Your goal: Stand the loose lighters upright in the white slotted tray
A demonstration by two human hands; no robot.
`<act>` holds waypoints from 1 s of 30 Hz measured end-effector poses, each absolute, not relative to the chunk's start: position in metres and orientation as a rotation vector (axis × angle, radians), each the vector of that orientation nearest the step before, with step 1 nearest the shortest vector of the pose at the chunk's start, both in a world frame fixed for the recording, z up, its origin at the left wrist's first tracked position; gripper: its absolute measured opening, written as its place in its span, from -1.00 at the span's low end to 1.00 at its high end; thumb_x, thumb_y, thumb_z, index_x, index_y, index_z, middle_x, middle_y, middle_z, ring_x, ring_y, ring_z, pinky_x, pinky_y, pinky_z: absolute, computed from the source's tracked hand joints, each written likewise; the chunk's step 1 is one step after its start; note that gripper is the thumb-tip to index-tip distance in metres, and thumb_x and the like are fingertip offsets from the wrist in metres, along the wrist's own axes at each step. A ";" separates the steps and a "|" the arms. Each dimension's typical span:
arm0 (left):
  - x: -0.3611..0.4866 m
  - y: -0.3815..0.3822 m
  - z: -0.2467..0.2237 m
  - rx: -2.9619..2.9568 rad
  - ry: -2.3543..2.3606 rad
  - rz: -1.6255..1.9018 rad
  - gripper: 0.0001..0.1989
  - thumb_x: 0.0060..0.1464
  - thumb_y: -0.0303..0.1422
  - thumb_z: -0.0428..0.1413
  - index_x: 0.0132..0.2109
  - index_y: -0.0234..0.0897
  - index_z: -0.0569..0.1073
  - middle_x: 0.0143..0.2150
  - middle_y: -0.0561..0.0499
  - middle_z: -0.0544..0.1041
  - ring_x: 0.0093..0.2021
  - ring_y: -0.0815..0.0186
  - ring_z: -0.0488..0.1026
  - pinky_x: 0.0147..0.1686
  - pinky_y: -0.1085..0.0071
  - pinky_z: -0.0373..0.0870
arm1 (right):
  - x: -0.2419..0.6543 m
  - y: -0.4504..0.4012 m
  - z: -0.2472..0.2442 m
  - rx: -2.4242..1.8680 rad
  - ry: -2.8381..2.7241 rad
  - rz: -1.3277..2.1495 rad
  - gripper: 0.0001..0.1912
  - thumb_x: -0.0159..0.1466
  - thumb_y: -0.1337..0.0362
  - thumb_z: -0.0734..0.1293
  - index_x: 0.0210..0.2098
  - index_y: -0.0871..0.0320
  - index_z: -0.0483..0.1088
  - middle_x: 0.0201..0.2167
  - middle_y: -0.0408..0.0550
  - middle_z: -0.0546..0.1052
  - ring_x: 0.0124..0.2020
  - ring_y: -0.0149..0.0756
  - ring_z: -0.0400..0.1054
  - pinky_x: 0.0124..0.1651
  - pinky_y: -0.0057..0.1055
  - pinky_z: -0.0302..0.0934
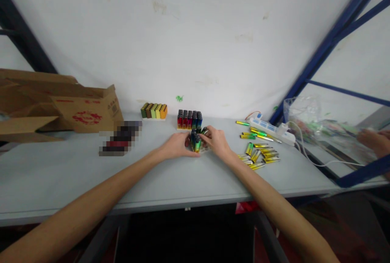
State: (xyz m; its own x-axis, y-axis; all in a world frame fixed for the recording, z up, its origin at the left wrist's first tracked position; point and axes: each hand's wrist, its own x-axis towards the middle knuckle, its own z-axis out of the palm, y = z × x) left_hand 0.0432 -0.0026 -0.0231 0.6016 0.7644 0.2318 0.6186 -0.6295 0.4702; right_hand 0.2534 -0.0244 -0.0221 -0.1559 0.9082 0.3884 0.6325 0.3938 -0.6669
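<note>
Left hand (177, 145) grasps lighters (196, 143) — long axes upright, tops up — right hand (217, 141) pinching a leaning one (204, 130)

No lettering is legible. The open brown cardboard box (62, 113) at left bears an oval red printed emblem (87, 119) and small dark printed marks (113, 106). The white wall (195, 44) carries an unreadable green scribble (179, 98).

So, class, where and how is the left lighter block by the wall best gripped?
Likely the left and right ends of the lighter block, coming from the front: the wall is close behind, and the block's upright rows are packed, so inward pressure should hold them.
</note>
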 end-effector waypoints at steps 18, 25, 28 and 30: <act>0.044 -0.001 -0.023 2.503 1.086 0.611 -0.26 -0.26 0.27 0.28 -0.16 -0.26 0.43 -0.34 0.01 0.55 -0.36 0.18 0.47 -0.40 0.35 0.29 | 0.244 -0.023 -0.029 -1.532 -2.015 0.170 -0.87 0.39 0.28 0.33 -0.27 0.12 0.29 -0.43 -0.07 0.56 -0.46 -0.32 0.38 -0.40 -0.47 0.07; 0.042 -0.001 -0.025 2.510 1.053 0.669 -0.27 -0.25 0.26 0.29 -0.15 -0.26 0.44 -0.31 -0.01 0.57 -0.34 0.17 0.49 -0.38 0.35 0.31 | 0.248 -0.022 -0.031 -1.421 -2.185 0.189 -0.91 0.48 0.27 0.20 -0.14 0.15 0.27 -0.30 -0.01 0.56 -0.31 -0.25 0.43 -0.25 -0.41 0.18; 0.042 0.000 -0.025 2.503 1.047 0.652 -0.27 -0.25 0.26 0.29 -0.16 -0.27 0.43 -0.32 -0.01 0.56 -0.35 0.17 0.48 -0.38 0.35 0.31 | 0.249 -0.029 -0.026 -1.431 -2.312 0.055 -0.85 0.51 0.27 0.13 -0.09 0.18 0.27 -0.19 0.09 0.54 -0.19 -0.18 0.40 -0.12 -0.33 0.21; 0.041 0.000 -0.024 2.500 1.042 0.650 -0.27 -0.25 0.24 0.30 -0.15 -0.27 0.43 -0.32 0.00 0.56 -0.34 0.17 0.48 -0.38 0.35 0.31 | 0.248 -0.035 -0.021 -1.502 -2.399 -0.120 -0.79 0.51 0.25 0.09 -0.08 0.21 0.29 -0.13 0.16 0.51 -0.11 -0.10 0.36 -0.04 -0.24 0.20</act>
State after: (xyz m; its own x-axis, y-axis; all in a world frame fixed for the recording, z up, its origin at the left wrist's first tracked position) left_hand 0.0415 -0.0002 -0.0244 0.6232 0.7319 0.2755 0.5692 -0.6661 0.4820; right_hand 0.2484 -0.0354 -0.0212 -0.4037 0.8639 0.3013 0.8896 0.4475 -0.0911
